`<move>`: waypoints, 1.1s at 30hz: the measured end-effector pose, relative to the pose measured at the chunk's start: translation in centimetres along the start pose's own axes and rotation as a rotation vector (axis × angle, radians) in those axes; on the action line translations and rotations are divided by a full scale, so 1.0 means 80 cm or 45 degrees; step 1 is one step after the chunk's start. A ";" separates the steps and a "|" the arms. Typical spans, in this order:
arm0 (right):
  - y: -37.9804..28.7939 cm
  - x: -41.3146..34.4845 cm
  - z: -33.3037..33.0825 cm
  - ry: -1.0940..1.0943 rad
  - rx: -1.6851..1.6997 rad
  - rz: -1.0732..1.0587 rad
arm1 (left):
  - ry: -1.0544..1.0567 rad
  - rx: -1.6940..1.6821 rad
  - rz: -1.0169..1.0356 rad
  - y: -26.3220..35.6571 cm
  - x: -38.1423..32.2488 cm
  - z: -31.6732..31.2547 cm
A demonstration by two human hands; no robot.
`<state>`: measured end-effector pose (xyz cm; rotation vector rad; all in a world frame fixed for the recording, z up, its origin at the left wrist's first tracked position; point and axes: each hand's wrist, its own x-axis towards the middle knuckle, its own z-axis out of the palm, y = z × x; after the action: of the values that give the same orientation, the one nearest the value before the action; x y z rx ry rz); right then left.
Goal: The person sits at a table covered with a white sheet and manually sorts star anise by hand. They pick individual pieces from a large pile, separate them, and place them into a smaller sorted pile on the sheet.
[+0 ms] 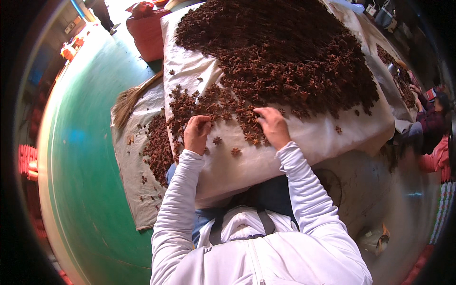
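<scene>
A large heap of dried star anise covers much of a table draped in a white cloth. My left hand is at the edge of a thinner spread of star anise, its fingers curled; whether they pinch a piece is hidden. My right hand reaches over a small cluster of pods, thumb and forefinger apart, nothing visible between them. Loose star anise lie on the bare cloth between my hands and the near edge.
On the floor at left, a sheet holds another pile of star anise and a straw broom. A red sack stands beyond. A co-worker sits at the right beside more star anise. Another person's legs show top left.
</scene>
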<state>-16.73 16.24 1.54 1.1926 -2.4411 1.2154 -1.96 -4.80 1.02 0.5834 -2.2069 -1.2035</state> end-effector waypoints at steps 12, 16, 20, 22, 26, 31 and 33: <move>-0.064 -0.011 -0.007 -0.297 0.522 0.093 | -0.282 -0.780 -0.123 0.014 -0.030 0.007; -0.091 -0.025 0.014 -0.233 0.351 -0.185 | -0.158 -0.466 0.031 0.040 -0.046 0.033; -0.096 -0.038 0.020 -0.091 -0.064 -0.249 | 0.024 0.335 0.450 0.064 -0.049 0.032; -0.088 -0.033 0.013 -0.049 -0.222 -0.258 | -0.069 0.338 0.541 0.081 -0.053 0.029; -0.056 0.005 -0.006 0.137 -0.496 -0.021 | -0.975 0.036 0.694 0.109 -0.078 0.024; -0.026 0.068 0.048 0.084 -0.194 -0.144 | -0.511 0.530 0.620 0.049 -0.040 0.034; -0.017 0.080 0.074 -0.185 -0.272 -0.060 | -0.369 0.684 0.369 0.004 -0.010 0.024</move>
<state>-18.86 7.70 1.44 1.3076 -2.5516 0.8563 -2.66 -2.93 0.25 0.2799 -2.7674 -0.5685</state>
